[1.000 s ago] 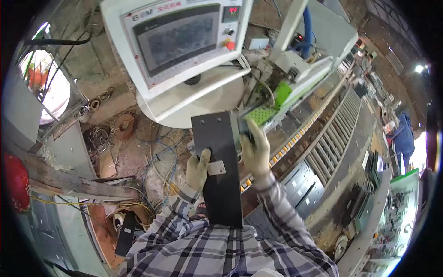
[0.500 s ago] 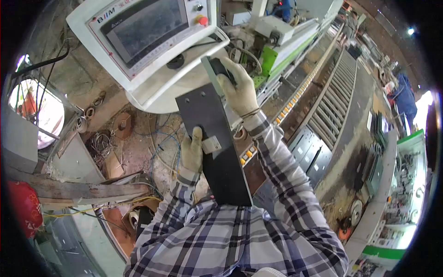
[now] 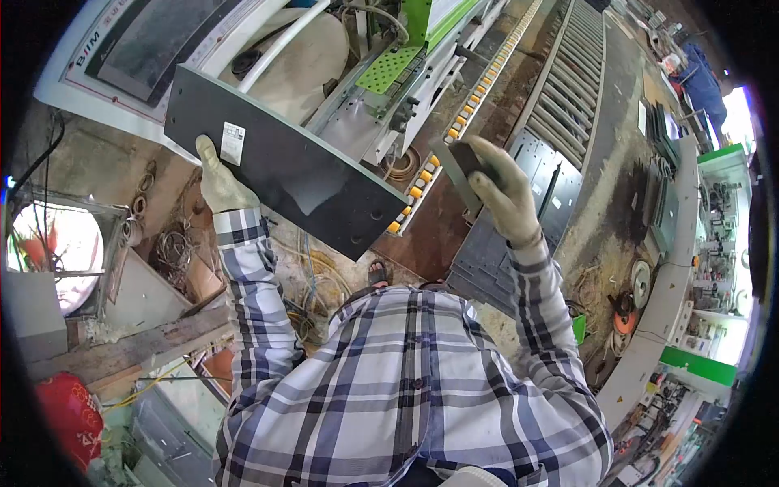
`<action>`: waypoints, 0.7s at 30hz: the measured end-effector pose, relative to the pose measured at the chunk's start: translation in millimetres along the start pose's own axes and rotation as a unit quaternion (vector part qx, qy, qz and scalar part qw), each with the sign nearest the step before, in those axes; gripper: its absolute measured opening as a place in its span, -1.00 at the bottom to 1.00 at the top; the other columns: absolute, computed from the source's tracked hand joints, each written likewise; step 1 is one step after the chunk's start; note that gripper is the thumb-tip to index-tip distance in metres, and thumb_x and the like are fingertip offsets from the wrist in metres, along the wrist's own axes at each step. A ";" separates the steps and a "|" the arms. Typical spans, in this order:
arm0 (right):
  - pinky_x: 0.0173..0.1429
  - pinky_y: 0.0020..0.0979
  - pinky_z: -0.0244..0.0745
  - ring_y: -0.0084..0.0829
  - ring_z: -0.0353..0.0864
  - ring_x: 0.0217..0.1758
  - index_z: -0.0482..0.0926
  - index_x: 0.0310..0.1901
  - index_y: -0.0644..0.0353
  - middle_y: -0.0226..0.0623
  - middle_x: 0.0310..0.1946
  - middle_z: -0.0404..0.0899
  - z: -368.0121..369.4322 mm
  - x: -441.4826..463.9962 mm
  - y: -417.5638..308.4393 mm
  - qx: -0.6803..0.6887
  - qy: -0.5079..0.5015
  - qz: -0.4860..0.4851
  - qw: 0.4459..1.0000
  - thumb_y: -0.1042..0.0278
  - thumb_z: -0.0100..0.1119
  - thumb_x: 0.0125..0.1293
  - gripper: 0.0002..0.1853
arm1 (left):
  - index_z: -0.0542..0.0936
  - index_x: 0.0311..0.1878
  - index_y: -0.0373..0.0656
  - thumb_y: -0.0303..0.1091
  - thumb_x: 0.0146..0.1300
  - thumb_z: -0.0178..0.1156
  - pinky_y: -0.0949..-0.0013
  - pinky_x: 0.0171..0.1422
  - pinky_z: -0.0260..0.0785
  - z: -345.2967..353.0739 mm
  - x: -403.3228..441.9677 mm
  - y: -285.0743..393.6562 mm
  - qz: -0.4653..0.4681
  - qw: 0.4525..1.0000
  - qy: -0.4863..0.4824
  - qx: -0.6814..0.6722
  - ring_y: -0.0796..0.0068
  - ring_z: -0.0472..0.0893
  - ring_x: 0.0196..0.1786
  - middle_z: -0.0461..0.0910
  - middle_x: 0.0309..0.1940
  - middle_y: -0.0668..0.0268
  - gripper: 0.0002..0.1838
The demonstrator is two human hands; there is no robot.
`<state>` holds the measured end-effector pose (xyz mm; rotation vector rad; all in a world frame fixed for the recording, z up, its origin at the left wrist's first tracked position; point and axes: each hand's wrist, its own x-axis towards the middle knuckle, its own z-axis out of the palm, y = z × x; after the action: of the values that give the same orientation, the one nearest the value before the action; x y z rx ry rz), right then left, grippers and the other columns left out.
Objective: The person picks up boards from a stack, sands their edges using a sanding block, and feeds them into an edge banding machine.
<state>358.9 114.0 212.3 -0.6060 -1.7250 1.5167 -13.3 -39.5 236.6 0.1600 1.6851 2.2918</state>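
Observation:
My left hand [image 3: 225,180], in a pale work glove, grips the lower left edge of a long dark panel [image 3: 284,166], thumb on its face. The panel is held tilted, sloping down to the right, with a white label [image 3: 233,143] near its left end and small holes near its right end. My right hand [image 3: 510,193], also gloved, is closed around a small dark block with a flat grey face [image 3: 456,174]. A gap separates this block from the panel's right end.
A machine console with a screen [image 3: 154,45] stands at upper left. Green-edged machinery [image 3: 389,71], a strip of orange rollers [image 3: 415,192] and a roller conveyor [image 3: 561,97] lie ahead. Dark panels [image 3: 495,256] are stacked at right. A person in blue [image 3: 702,85] stands far right.
The panel has swung from near upright to a slant across the left, its label now near my left hand. My right hand has moved away from the panel, rightward and down, still holding the block.

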 end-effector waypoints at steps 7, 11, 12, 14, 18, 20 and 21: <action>0.20 -0.28 0.63 -0.26 0.73 0.04 0.61 0.35 0.26 -0.14 0.00 0.70 14.1 -30.6 -15.7 -0.136 -0.094 -0.078 0.983 0.64 0.31 0.26 -0.43 | 0.47 0.47 -0.39 0.27 0.56 0.14 0.29 0.34 0.56 11.1 -9.3 -0.6 0.017 1.000 -0.019 0.014 0.32 0.67 0.18 0.64 0.26 0.15 -0.17; 0.20 -0.22 0.64 -0.09 0.74 0.06 0.60 0.36 0.25 -0.08 -0.01 0.68 59.2 5.2 -18.7 -0.158 -0.109 -0.130 0.973 0.56 0.37 0.25 -0.41 | 0.46 0.47 -0.42 0.31 0.53 0.16 0.27 0.32 0.56 15.8 -13.3 -4.1 0.012 0.998 -0.064 0.013 0.30 0.66 0.18 0.63 0.28 0.14 -0.12; 0.20 -0.22 0.64 -0.09 0.74 0.06 0.60 0.36 0.25 -0.08 -0.01 0.68 58.1 -0.9 -16.7 -0.155 -0.114 -0.132 0.972 0.56 0.37 0.25 -0.41 | 0.47 0.46 -0.44 0.33 0.51 0.17 0.28 0.31 0.57 5.2 -0.7 -12.8 0.049 0.994 -0.063 0.074 0.29 0.67 0.17 0.62 0.28 0.13 -0.09; 0.22 -0.22 0.62 -0.10 0.74 0.09 0.60 0.35 0.26 -0.06 0.01 0.69 40.3 -15.8 -15.7 -0.179 -0.098 -0.111 0.973 0.55 0.37 0.28 -0.44 | 0.46 0.46 -0.46 0.35 0.49 0.19 0.30 0.30 0.57 11.4 -7.3 -4.0 0.038 0.997 -0.053 0.028 0.31 0.67 0.16 0.65 0.24 0.11 -0.06; 0.11 -0.31 0.60 -0.28 0.70 -0.06 0.57 0.36 0.30 -0.18 -0.09 0.66 42.5 -25.1 1.1 -0.149 -0.037 -0.161 0.975 0.62 0.25 0.37 -0.50 | 0.47 0.43 -0.46 0.33 0.50 0.20 0.28 0.28 0.59 2.5 2.7 -9.4 0.050 0.998 -0.034 -0.018 0.30 0.69 0.14 0.67 0.19 0.11 -0.10; 0.10 -0.31 0.60 -0.31 0.69 -0.06 0.59 0.34 0.30 -0.18 -0.09 0.66 42.4 -4.0 2.0 -0.131 -0.037 -0.093 0.986 0.62 0.23 0.38 -0.52 | 0.50 0.39 -0.45 0.31 0.51 0.19 0.25 0.24 0.62 9.7 4.8 -2.1 0.028 0.997 -0.008 -0.070 0.28 0.70 0.11 0.69 0.16 0.12 -0.13; 0.09 -0.32 0.60 -0.32 0.68 -0.05 0.59 0.35 0.29 -0.19 -0.09 0.65 35.4 -0.1 5.8 -0.151 -0.088 -0.122 0.977 0.62 0.25 0.38 -0.51 | 0.51 0.36 -0.46 0.30 0.51 0.19 0.22 0.20 0.65 9.4 8.3 2.1 0.010 0.999 0.000 -0.050 0.25 0.72 0.07 0.68 0.14 0.13 -0.14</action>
<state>330.5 93.1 206.0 -0.3981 -2.1030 1.1747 -19.1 -29.1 240.8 0.1570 1.5700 2.3847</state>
